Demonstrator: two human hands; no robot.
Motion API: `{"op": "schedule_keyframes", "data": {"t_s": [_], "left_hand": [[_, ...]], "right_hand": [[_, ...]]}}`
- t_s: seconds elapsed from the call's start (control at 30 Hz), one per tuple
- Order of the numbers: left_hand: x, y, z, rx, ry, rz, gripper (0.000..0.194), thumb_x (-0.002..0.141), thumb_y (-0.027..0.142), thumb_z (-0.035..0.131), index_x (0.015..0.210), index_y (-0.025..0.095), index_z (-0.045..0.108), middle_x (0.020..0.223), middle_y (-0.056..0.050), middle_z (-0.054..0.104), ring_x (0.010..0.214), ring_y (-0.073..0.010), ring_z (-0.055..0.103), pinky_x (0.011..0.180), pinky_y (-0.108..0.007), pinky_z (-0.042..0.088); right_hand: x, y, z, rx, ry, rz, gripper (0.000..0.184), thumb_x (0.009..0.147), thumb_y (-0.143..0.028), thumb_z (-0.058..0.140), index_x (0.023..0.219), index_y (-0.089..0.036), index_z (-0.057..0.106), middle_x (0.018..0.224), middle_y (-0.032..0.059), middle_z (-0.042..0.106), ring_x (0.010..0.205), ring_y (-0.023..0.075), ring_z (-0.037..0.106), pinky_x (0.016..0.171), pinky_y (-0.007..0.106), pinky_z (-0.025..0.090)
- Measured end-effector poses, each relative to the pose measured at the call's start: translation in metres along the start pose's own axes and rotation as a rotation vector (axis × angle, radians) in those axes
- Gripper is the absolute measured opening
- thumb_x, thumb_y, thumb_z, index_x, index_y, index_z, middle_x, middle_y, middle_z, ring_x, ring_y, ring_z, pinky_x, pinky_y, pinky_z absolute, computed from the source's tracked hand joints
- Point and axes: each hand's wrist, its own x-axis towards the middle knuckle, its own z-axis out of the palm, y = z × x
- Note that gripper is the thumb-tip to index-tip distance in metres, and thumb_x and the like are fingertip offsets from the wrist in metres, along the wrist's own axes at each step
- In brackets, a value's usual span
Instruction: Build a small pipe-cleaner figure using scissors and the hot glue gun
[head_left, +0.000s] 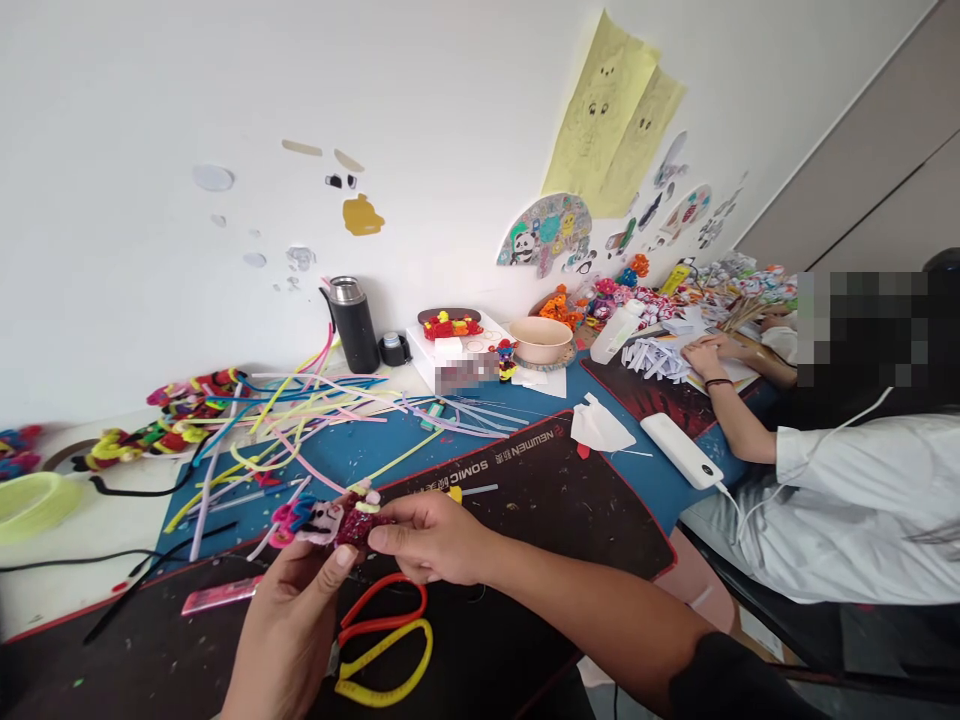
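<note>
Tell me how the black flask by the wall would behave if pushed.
The black flask would probably tip if pushed near its top, being tall and narrow and standing upright. Once down, its round body would likely roll. With its rigid-looking walls, it should barely give when squeezed. How full it is doesn't show.

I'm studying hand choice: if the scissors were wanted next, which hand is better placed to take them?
Probably the right hand: it only pinches the end of the figure, close to the handles of the scissors, while the left hand cradles the figure.
</note>
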Motion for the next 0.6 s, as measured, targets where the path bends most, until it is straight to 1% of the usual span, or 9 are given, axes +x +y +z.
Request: {"op": "schedule_keyframes", "data": {"t_s": [0.2, 0.37, 0.5, 0.6], "left_hand": [[0.0027, 0.0024, 0.0025, 0.016, -0.003, -0.023, 0.052, 0.049, 0.048, 0.109, 0.087, 0.020, 0.087, 0.097, -0.012, 0.088, 0.097, -0.0342, 0.084, 0.088, -0.038, 0.068], [0.0043, 0.0021, 0.0024, 0.035, -0.028, -0.023, 0.054, 0.048, 0.049, 0.109, 0.089, 0.021, 0.088, 0.098, -0.013, 0.088, 0.101, -0.0359, 0.083, 0.096, -0.044, 0.066], [0.0045, 0.0016, 0.0017, 0.031, -0.024, -0.013, 0.051, 0.051, 0.047, 0.109, 0.088, 0.021, 0.087, 0.098, -0.012, 0.088, 0.101, -0.0352, 0.082, 0.099, -0.046, 0.064], [0.0031, 0.0024, 0.0036, 0.024, -0.005, -0.011, 0.050, 0.049, 0.048, 0.109, 0.085, 0.021, 0.085, 0.094, -0.011, 0.087, 0.095, -0.0334, 0.083, 0.094, -0.044, 0.066]], "right_hand": [[0.0000, 0.0000, -0.0004, -0.012, 0.003, 0.001, 0.063, 0.072, -0.070, 0.094, 0.096, -0.017, 0.071, 0.049, -0.0146, 0.047, 0.034, 0.0043, 0.033, 0.039, 0.025, 0.019], [0.0002, 0.0028, -0.0018, -0.024, -0.002, -0.007, 0.063, 0.074, -0.070, 0.093, 0.100, -0.016, 0.072, 0.048, -0.0149, 0.046, 0.035, 0.0045, 0.033, 0.040, 0.025, 0.020], [0.0005, 0.0053, -0.0033, -0.030, -0.005, 0.001, 0.063, 0.077, -0.068, 0.093, 0.104, -0.014, 0.074, 0.048, -0.0149, 0.045, 0.036, 0.0043, 0.033, 0.041, 0.026, 0.020], [0.0016, 0.0085, -0.0047, -0.027, -0.006, -0.005, 0.061, 0.080, -0.064, 0.092, 0.108, -0.012, 0.075, 0.050, -0.0141, 0.046, 0.038, 0.0044, 0.035, 0.043, 0.026, 0.020]]}}
